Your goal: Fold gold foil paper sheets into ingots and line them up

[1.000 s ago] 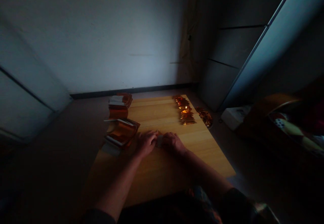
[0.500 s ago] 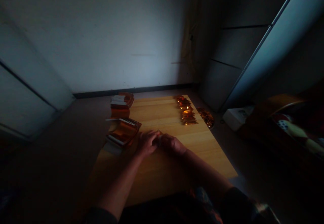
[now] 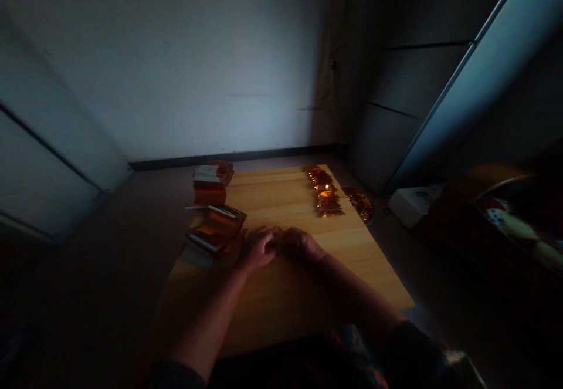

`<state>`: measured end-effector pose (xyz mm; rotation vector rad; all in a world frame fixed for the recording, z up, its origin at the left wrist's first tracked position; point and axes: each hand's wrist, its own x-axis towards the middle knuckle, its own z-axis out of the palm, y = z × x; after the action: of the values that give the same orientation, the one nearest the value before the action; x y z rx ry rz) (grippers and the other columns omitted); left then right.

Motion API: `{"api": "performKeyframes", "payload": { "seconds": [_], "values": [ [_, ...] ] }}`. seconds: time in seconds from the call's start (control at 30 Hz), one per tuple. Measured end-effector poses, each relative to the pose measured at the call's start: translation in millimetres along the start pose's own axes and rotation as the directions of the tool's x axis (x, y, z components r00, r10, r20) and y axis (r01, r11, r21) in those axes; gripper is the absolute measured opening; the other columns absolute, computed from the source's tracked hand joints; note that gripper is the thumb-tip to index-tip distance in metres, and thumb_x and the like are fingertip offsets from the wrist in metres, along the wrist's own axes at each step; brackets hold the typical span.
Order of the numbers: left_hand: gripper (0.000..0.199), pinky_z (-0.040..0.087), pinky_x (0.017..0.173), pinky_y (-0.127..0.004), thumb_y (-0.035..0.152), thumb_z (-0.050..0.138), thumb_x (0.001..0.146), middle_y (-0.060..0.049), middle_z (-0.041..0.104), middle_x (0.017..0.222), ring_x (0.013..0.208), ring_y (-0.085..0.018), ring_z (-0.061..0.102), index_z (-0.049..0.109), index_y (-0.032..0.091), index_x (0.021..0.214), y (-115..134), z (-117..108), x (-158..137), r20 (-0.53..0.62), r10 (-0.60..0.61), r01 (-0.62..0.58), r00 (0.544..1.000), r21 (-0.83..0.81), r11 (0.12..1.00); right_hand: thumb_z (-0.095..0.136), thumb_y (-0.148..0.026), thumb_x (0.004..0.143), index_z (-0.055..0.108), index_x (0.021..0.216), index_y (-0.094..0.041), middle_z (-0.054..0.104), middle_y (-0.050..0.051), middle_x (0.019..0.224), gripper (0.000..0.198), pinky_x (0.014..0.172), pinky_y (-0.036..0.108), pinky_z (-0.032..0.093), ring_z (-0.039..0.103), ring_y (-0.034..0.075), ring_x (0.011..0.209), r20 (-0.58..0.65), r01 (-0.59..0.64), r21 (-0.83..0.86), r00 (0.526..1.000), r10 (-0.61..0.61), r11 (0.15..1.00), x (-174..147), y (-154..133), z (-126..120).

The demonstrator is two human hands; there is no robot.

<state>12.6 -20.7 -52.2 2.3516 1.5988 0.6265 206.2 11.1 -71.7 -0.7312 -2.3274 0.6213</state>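
My left hand (image 3: 258, 247) and my right hand (image 3: 301, 243) meet over the middle of the wooden table (image 3: 272, 195). Both have their fingers closed and bent inward, pinching between them a small piece of foil paper (image 3: 278, 232); only a bit of it shows, and the fingers and dim light hide the rest. Just left of my left hand lies a stack of copper-gold foil sheets (image 3: 215, 229) with pale edges, curling up. Behind it is another curled foil stack (image 3: 213, 182). Folded shiny foil pieces (image 3: 328, 200) stand in packed rows at the far right of the table.
Beyond the table's right edge, a heap of shiny foil pieces (image 3: 359, 204) sits low down. A white box (image 3: 410, 206) is on the floor farther right, beside a dark wooden chair (image 3: 492, 178). The wall (image 3: 220, 72) rises behind the table, and a tall cabinet (image 3: 396, 125) stands at right.
My right-hand fingers have shifted slightly around the small piece, and less of it shows between the hands. The foil stacks and the folded rows stay where they were.
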Motion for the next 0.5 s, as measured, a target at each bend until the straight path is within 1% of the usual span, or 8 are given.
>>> {"api": "performKeyframes", "payload": {
  "seconds": [0.1, 0.2, 0.3, 0.4, 0.5],
  "values": [
    [0.020, 0.027, 0.107, -0.056, 0.027, 0.059, 0.076, -0.006, 0.061, 0.125, 0.123, -0.029, 0.049, 0.066, 0.025, 0.094, -4, 2, -1, 0.026, -0.008, 0.008, 1.000, 0.003, 1.000, 0.061, -0.019, 0.083, 0.070, 0.085, -0.020, 0.066, 0.003, 0.090, 0.010, 0.076, 0.022, 0.045, 0.059, 0.014, 0.086, 0.077, -0.064, -0.076, 0.995, 0.070, 0.995, 5, 0, -2],
    [0.029, 0.026, 0.107, -0.057, 0.029, 0.063, 0.074, -0.009, 0.060, 0.127, 0.123, -0.030, 0.049, 0.065, 0.025, 0.102, -9, 6, -2, 0.018, -0.011, 0.011, 1.000, 0.015, 1.000, 0.062, -0.019, 0.082, 0.070, 0.083, -0.018, 0.064, 0.003, 0.086, 0.008, 0.069, 0.019, 0.043, 0.057, 0.012, 0.078, 0.120, -0.169, -0.180, 0.974, 0.192, 0.969, 9, -3, -2],
    [0.035, 0.026, 0.108, -0.057, 0.031, 0.063, 0.074, -0.008, 0.060, 0.126, 0.123, -0.029, 0.049, 0.063, 0.026, 0.109, -12, 7, -2, -0.002, -0.001, 0.001, 1.000, 0.014, 1.000, 0.060, -0.023, 0.084, 0.069, 0.083, -0.017, 0.062, 0.003, 0.085, 0.011, 0.063, 0.019, 0.040, 0.055, 0.010, 0.070, 0.134, -0.258, -0.279, 0.943, 0.303, 0.925, 14, -10, -2],
    [0.036, 0.025, 0.109, -0.056, 0.030, 0.061, 0.075, -0.007, 0.061, 0.126, 0.124, -0.028, 0.048, 0.062, 0.027, 0.111, -12, 7, -2, -0.002, 0.008, -0.008, 1.000, -0.003, 1.000, 0.055, -0.027, 0.087, 0.068, 0.086, -0.016, 0.062, 0.005, 0.088, 0.017, 0.061, 0.019, 0.038, 0.056, 0.011, 0.070, 0.151, -0.302, -0.348, 0.917, 0.370, 0.888, 18, -19, -5],
    [0.043, 0.023, 0.110, -0.056, 0.027, 0.062, 0.074, -0.007, 0.059, 0.128, 0.124, -0.028, 0.048, 0.060, 0.027, 0.117, -9, 5, -3, 0.014, -0.005, 0.005, 1.000, -0.018, 1.000, 0.054, -0.029, 0.087, 0.068, 0.089, -0.016, 0.062, 0.006, 0.089, 0.019, 0.061, 0.020, 0.038, 0.057, 0.012, 0.071, 0.157, -0.328, -0.369, 0.900, 0.406, 0.869, 21, -26, -8]
  ]
}}
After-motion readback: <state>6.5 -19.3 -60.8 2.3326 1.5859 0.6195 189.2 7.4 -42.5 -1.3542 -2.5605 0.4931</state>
